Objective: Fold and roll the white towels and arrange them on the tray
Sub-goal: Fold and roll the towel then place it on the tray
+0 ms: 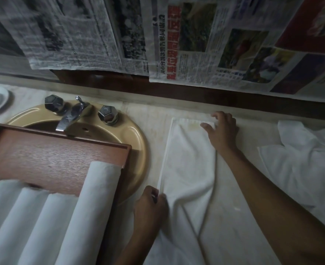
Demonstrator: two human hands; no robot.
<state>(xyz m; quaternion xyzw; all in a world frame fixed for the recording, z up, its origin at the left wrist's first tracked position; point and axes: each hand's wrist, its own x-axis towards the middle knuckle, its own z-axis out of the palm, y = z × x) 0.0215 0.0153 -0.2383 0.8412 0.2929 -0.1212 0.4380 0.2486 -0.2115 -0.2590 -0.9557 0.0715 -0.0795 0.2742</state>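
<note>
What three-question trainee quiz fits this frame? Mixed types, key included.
1. Multiple choice: the tray sits A) on the floor, B) across the sink, C) on a chair.
2. True or false: neither hand touches the flat towel.
3. Fill in: the crumpled towels lie to the flat towel's ___.
Key: 1 B. 2 False: the left hand pinches its near edge, the right hand rests on its far corner. 3 right.
</note>
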